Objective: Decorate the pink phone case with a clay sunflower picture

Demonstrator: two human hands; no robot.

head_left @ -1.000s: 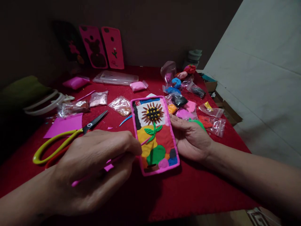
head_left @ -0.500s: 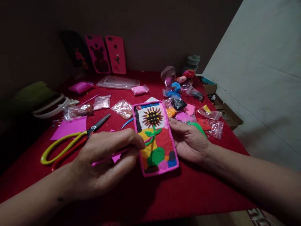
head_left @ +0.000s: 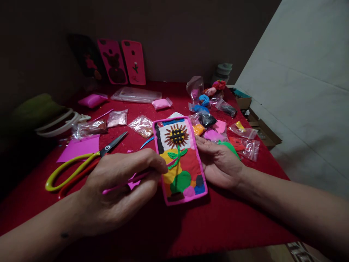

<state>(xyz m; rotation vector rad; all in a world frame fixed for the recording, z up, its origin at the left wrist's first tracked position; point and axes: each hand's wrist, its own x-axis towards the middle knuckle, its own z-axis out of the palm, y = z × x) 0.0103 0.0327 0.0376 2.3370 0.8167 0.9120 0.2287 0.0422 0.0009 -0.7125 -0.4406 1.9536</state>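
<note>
A phone case (head_left: 188, 163) with a pink clay rim is tilted up in front of me. Its face carries patches of coloured clay and a sunflower with a green stem and leaves. My right hand (head_left: 223, 162) is closed on its right edge, thumb near the front, the other fingers mostly hidden behind. In a pinch, my left hand (head_left: 122, 185) holds a thin pink modelling tool (head_left: 109, 190). The tool's tip is at the lower left leaf; whether it presses into the clay I cannot tell. Scissors (head_left: 87, 163) with yellow and red handles lie beyond my left hand.
Several bags of clay, a black one (head_left: 207, 119) among them, lie at the right of the red table (head_left: 231, 218). Decorated cases, including a pink one (head_left: 134, 62), stand at the back. A clear case (head_left: 136, 95) lies before them. Purple sheet (head_left: 79, 147) is at left.
My left hand and the pink tool have shifted very slightly left. The phone case and my right hand stay nearly where they were.
</note>
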